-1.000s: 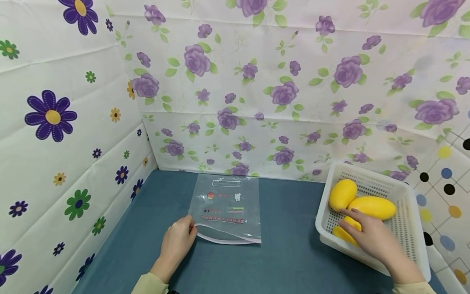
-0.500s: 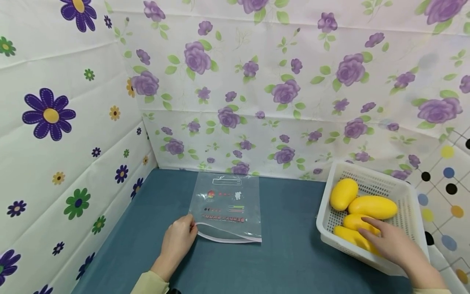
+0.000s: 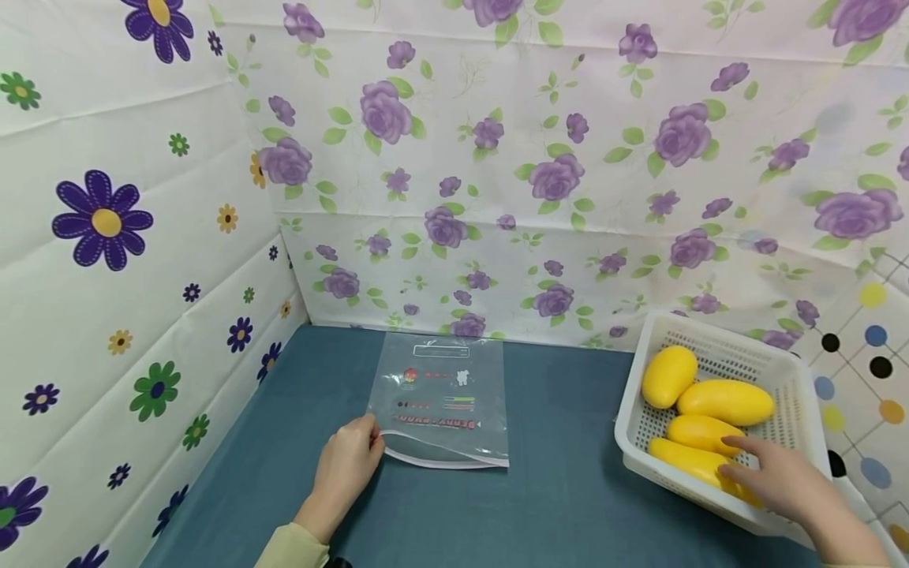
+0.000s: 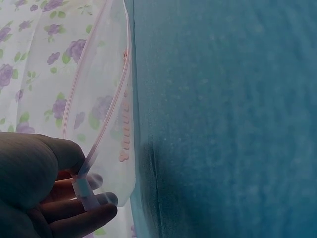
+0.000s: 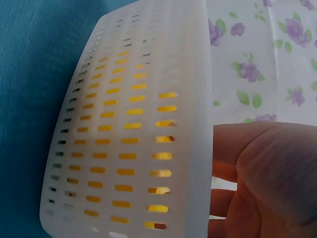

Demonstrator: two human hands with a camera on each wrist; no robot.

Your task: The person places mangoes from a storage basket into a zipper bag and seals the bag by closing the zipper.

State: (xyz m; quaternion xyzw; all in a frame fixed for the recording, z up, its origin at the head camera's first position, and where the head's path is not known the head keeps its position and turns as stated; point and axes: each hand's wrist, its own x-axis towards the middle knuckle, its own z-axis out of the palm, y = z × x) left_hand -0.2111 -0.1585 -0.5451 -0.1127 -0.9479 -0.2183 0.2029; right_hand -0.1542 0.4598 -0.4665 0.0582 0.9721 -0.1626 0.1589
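Observation:
A clear zip bag (image 3: 454, 386) with printed pictures lies flat on the blue table, its pink-edged mouth towards me and slightly parted. My left hand (image 3: 348, 457) pinches the left corner of that mouth; the left wrist view shows thumb and fingers at a small zip slider (image 4: 83, 187). At the right, a white perforated basket (image 3: 774, 347) holds several yellow mangoes (image 3: 724, 401). Over the basket's near right part is my right hand (image 3: 784, 477), fingers spread and fingertips at the right ends of the two nearest mangoes (image 3: 689, 461). In the right wrist view its fingers are partly hidden behind the basket's rim.
A white cloth with purple roses (image 3: 554, 177) hangs behind the table. Flowered cloth (image 3: 106, 300) walls the left side, and a dotted cloth (image 3: 866, 379) stands close beside the basket. Blue tabletop (image 3: 554, 410) lies between bag and basket.
My right hand has drawn back to the right across the mangoes, uncovering the two nearest ones. The left hand stays at the bag's corner.

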